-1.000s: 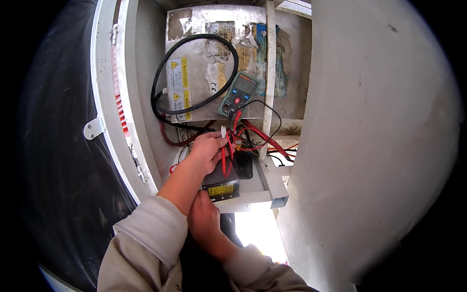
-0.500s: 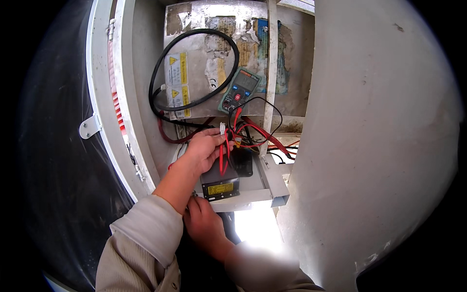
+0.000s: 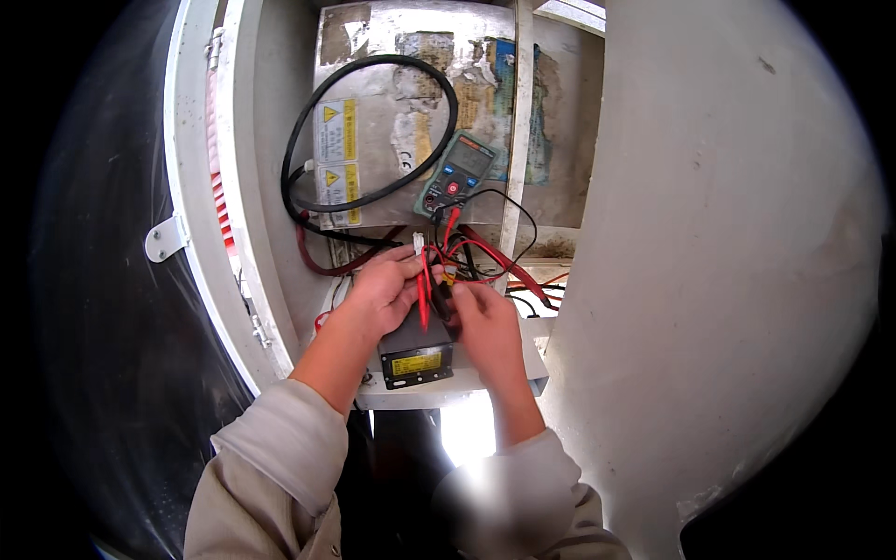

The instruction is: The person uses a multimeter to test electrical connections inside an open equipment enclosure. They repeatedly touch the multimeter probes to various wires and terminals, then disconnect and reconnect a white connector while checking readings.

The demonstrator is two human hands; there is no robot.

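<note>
My left hand (image 3: 383, 289) is closed, its thumb and fingers round a white plug connector (image 3: 418, 245) that sticks up from the fingertips. The red test probe (image 3: 424, 306) hangs down beside those fingers, and the black test probe (image 3: 439, 297) lies between both hands. My right hand (image 3: 490, 329) is closed in a pinch beside the black probe and a small yellow connector (image 3: 450, 274); what its fingertips grip is hidden. Above the hands a green-edged multimeter (image 3: 457, 172) leans on the metal box, its red and black leads running down. Below them sits a black module (image 3: 416, 365) with a yellow label.
A metal box (image 3: 392, 23) with peeling labels fills the cabinet's back. A thick black cable (image 3: 452, 79) loops before it. A white upright post (image 3: 519, 121) and red cables (image 3: 523, 273) are at the right. A pale panel (image 3: 728, 280) stands further right, a cabinet frame (image 3: 245, 168) left.
My right hand has risen from the tray's front edge to the wires, beside my left hand. My left hand stays at the white connector, and the view has shifted slightly.
</note>
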